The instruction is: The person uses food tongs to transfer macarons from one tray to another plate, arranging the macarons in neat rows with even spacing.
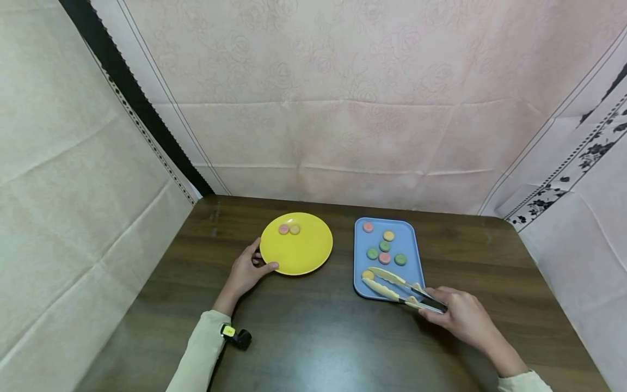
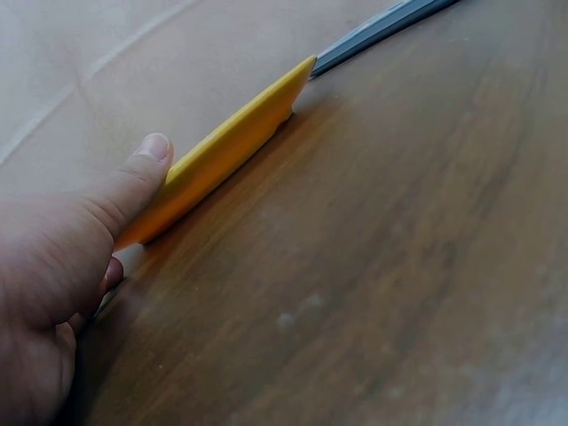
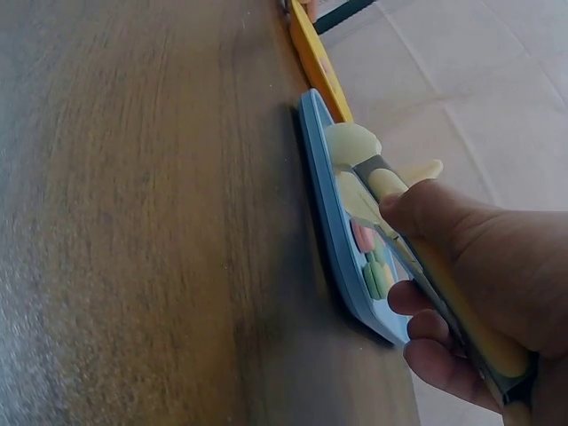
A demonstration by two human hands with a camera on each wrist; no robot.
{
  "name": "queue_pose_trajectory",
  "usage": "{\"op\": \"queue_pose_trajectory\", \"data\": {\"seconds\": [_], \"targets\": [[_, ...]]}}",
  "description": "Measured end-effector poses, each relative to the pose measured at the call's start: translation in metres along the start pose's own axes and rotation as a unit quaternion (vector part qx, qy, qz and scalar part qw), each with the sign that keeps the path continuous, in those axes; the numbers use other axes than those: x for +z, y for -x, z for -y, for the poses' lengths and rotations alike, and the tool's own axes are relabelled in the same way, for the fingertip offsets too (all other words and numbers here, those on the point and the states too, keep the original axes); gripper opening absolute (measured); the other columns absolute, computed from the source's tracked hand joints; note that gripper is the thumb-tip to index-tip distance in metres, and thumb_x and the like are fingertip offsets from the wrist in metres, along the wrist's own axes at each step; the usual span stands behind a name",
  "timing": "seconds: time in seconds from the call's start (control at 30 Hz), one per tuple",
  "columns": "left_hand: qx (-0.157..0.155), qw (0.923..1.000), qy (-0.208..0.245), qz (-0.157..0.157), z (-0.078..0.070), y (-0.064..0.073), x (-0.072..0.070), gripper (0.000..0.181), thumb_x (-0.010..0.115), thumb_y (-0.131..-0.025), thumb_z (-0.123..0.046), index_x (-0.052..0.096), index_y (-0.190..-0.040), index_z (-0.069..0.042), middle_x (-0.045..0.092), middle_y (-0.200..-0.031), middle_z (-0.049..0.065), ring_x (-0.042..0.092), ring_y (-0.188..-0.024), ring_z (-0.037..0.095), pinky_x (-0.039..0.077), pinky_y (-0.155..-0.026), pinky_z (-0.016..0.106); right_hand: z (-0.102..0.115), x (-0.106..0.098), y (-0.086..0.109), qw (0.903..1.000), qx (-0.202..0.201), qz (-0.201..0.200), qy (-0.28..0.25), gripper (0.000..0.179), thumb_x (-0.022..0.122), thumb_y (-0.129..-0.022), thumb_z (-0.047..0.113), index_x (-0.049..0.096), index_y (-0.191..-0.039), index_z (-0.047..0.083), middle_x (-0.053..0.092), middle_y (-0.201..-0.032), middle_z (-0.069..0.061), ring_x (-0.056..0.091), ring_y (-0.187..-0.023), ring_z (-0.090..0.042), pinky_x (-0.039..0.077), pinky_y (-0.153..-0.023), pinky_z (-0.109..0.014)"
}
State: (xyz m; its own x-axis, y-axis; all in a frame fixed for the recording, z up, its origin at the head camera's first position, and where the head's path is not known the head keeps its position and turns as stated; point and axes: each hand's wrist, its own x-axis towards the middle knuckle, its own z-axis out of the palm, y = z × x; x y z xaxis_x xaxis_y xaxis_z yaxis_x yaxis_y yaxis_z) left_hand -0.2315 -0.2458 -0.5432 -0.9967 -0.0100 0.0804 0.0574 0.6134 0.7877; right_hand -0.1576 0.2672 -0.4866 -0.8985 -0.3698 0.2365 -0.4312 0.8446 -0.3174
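My left hand (image 1: 247,272) grips the near-left rim of a round yellow plate (image 1: 303,256), its thumb over the edge. Two small macarons, one pink (image 1: 283,229) and one pale yellow (image 1: 295,230), lie side by side toward the plate's far edge. In my right hand (image 1: 462,316) is a pair of tongs (image 1: 392,277) with cream tips and handles, reaching over the near part of a blue tray (image 1: 411,239). A yellow macaron (image 1: 367,275) sits between the tong tips. Farther up the tray lie several pink, green (image 1: 400,259) and yellow macarons.
The plate and tray stand apart on a dark wooden table (image 1: 318,337), plate left, tray right. Pale cloth (image 1: 318,136) hangs behind the table and along both sides. A black wrist camera (image 1: 240,338) is strapped to the left sleeve.
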Motion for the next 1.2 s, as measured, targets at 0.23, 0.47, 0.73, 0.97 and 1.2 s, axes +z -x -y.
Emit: {"op": "queue_pose_trajectory", "data": {"seconds": [0.23, 0.47, 0.73, 0.97, 1.2], "targets": [[0.002, 1.0000, -0.002, -0.002, 0.000, 0.000, 0.000, 0.101, 0.075, -0.075, -0.054, 0.027, -0.151, -0.009, 0.054, -0.124, 0.009, 0.053, -0.101, 0.020, 0.048, -0.085, 0.039, 0.000, 0.002, 0.001, 1.0000, 0.007, -0.001, -0.001, 0.047, 0.076, -0.078, 0.046, 0.074, -0.108, 0.009, 0.070, -0.101, -0.007, 0.066, -0.084, -0.021, 0.051, -0.067, -0.042], [0.004, 1.0000, -0.003, -0.003, 0.000, 0.000, 0.000, 0.102, 0.075, -0.074, -0.056, 0.028, -0.151, -0.009, 0.054, -0.122, 0.009, 0.053, -0.100, 0.020, 0.048, -0.085, 0.038, 0.000, 0.004, 0.001, 0.9999, 0.004, -0.016, -0.005, 0.049, 0.076, -0.078, 0.044, 0.073, -0.109, 0.007, 0.070, -0.102, -0.010, 0.067, -0.087, -0.026, 0.051, -0.069, -0.045], [0.003, 1.0000, -0.003, -0.004, 0.002, -0.001, 0.000, 0.102, 0.075, -0.073, -0.057, 0.028, -0.151, -0.010, 0.055, -0.121, 0.008, 0.053, -0.100, 0.020, 0.048, -0.084, 0.039, 0.000, 0.004, -0.007, 0.9977, -0.020, -0.063, -0.009, 0.048, 0.080, -0.075, 0.037, 0.073, -0.108, 0.002, 0.070, -0.103, -0.015, 0.067, -0.088, -0.028, 0.050, -0.066, -0.044], [0.007, 1.0000, 0.000, -0.004, 0.002, -0.001, -0.001, 0.102, 0.075, -0.073, -0.057, 0.028, -0.151, -0.011, 0.055, -0.117, 0.008, 0.053, -0.099, 0.020, 0.048, -0.083, 0.039, 0.003, -0.004, -0.023, 0.9968, -0.032, -0.072, -0.012, 0.045, 0.081, -0.075, 0.033, 0.073, -0.108, 0.003, 0.070, -0.100, -0.011, 0.061, -0.077, -0.016, 0.047, -0.059, -0.034], [0.005, 1.0000, 0.002, -0.003, 0.001, 0.000, -0.001, 0.103, 0.074, -0.073, -0.058, 0.028, -0.151, -0.011, 0.055, -0.117, 0.008, 0.053, -0.100, 0.020, 0.048, -0.084, 0.039, 0.008, -0.020, -0.042, 0.9987, -0.017, -0.040, -0.026, 0.054, 0.076, -0.080, 0.042, 0.070, -0.114, 0.000, 0.069, -0.106, -0.016, 0.064, -0.082, -0.022, 0.050, -0.062, -0.038]]}}
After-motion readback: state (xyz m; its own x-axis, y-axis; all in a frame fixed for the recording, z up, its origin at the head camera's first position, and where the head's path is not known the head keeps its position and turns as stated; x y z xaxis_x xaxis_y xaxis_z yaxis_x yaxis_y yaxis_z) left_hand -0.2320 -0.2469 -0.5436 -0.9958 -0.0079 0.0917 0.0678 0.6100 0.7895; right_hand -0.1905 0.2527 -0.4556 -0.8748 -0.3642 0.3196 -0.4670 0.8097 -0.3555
